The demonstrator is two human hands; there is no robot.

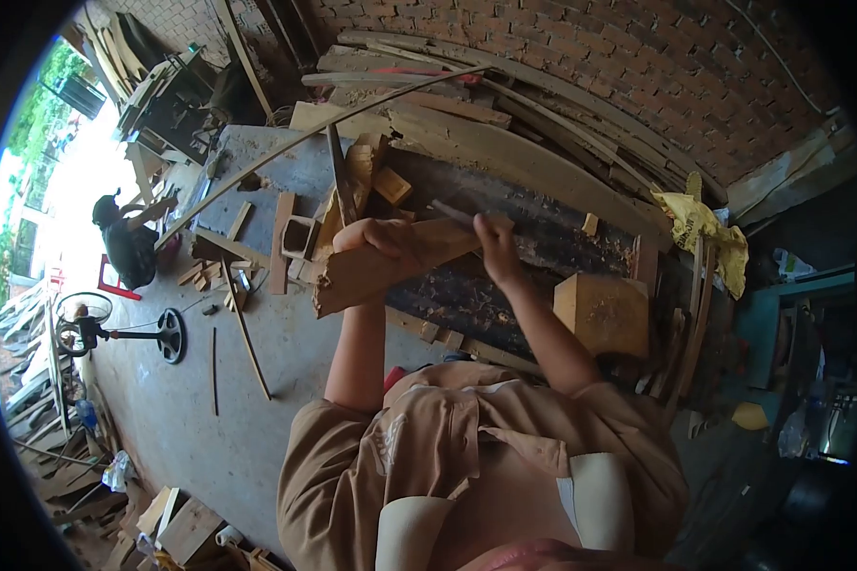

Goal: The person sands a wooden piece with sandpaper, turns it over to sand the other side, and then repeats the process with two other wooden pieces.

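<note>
A rough, pale wooden board (362,276) is held up slantwise over the workbench. My left hand (376,238) is wrapped round its near part, fingers over the top edge. At the board's far right end, my right hand (495,252) is closed round a narrow dark tool (452,212), whose thin shaft points up and left along the wood. Its exact kind I cannot tell. Behind the board lie a dark, wood-strewn bench top (533,233) and a small yellowish block (391,186). A large wooden block (602,314) sits near my right forearm.
Long planks (543,133) are stacked along the brick wall (638,57). A long thin strip (314,133) crosses above the bench. At the left, another person (129,238) sits near a wheeled metal piece (169,335). Wood scraps (186,528) lie lower left; a yellow sack (705,233) is at right.
</note>
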